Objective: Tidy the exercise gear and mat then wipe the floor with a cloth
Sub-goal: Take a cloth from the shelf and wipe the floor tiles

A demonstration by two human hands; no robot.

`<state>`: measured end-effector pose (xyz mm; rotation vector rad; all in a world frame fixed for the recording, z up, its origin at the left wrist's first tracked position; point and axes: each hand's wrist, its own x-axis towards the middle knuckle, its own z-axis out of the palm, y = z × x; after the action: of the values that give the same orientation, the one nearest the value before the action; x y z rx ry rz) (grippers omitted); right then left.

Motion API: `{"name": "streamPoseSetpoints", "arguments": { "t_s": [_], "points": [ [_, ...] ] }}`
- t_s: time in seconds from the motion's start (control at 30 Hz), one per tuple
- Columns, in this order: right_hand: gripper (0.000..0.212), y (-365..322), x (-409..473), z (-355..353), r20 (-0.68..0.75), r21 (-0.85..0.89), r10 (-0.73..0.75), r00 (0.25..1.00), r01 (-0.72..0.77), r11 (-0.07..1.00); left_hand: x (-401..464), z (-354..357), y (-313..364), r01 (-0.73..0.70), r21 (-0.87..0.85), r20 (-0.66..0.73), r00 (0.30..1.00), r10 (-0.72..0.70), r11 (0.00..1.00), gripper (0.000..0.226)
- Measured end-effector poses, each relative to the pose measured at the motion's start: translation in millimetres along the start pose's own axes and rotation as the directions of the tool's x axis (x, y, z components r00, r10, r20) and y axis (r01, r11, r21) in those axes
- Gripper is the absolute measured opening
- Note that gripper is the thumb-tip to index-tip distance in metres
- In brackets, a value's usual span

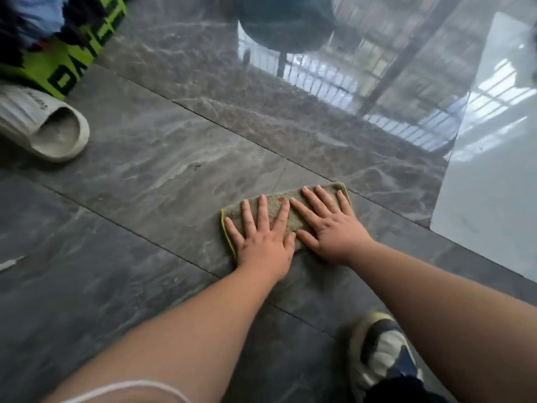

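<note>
Hands lie flat side by side on the cloth, a folded grey-green rag with a yellow edge spread on the dark marbled floor. Left hand and right hand both press palm-down, fingers straight and splayed, gripping nothing, forearms stretched forward. Well left of the cloth sits a pale slipper; nearer the person than the cloth, a shoe.

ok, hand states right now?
Left hand: open, pressing flat on the cloth.
Right hand: open, flat on the same cloth.
</note>
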<state>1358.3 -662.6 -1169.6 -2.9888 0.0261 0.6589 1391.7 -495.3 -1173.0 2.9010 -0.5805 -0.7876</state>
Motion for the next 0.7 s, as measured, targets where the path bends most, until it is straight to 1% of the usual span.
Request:
{"name": "streamPoseSetpoints", "arguments": {
  "t_s": [0.1,0.2,0.27,0.37,0.57,0.7],
  "points": [
    [0.065,-23,-11,5,0.041,0.09,0.145,0.989,-0.148,0.985,1,-5,-5,-0.058,0.026,0.036,0.998,0.058,0.998,0.064],
    [0.065,-35,-20,3,0.098,0.119,0.214,0.972,-0.225,0.967,2,-5,-14,-0.144,0.072,0.052,0.989,0.14,0.987,0.064],
    [0.066,-36,-22,1,0.117,0.105,0.224,0.968,-0.236,0.966,6,-5,-19,-0.185,0.076,0.051,0.982,0.182,0.98,0.065],
    [0.066,-39,-19,5,0.131,0.11,0.238,0.962,-0.253,0.961,6,-5,-21,-0.184,0.085,0.05,0.982,0.181,0.979,0.064],
    [0.068,-36,-26,20,0.021,0.158,0.224,0.974,-0.225,0.962,6,1,-19,-0.178,0.11,0.007,0.984,0.178,0.978,0.062],
    [0.073,-37,-56,33,0.018,0.165,0.206,0.978,-0.206,0.964,-23,16,-14,-0.182,0.105,0.001,0.983,0.183,0.978,0.062]
  ]
}}
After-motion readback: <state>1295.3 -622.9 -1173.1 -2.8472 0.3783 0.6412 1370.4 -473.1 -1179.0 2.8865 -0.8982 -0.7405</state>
